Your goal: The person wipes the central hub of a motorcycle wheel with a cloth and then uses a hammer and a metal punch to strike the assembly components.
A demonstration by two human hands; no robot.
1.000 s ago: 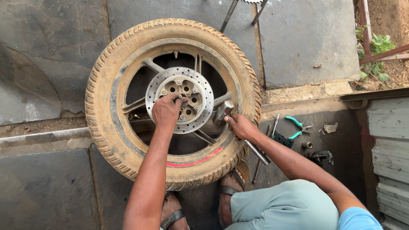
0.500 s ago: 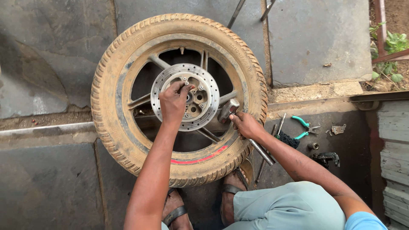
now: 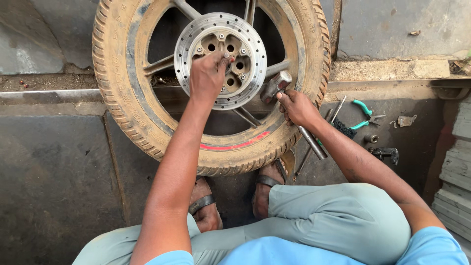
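A motorcycle wheel with a dusty tyre (image 3: 122, 122) lies flat on the stone floor, its perforated steel brake disc (image 3: 252, 66) facing up. My left hand (image 3: 208, 76) rests on the disc's hub, fingertips pinched on a small bolt near the centre. My right hand (image 3: 297, 107) grips a metal hammer (image 3: 277, 84) just below its head, which sits over a spoke beside the disc. The handle runs back past my wrist toward the tyre's edge.
Green-handled pliers (image 3: 365, 115), a screwdriver (image 3: 338, 109), a nut and small metal parts lie on the floor to the right of the tyre. My sandalled feet (image 3: 267, 184) press against the tyre's near edge. Stacked grey slabs (image 3: 456, 196) stand at the far right.
The view has moved much closer over the wheel. My left hand stays on the hub with its fingers working at a bolt. My right hand still holds the hammer by the spoke.
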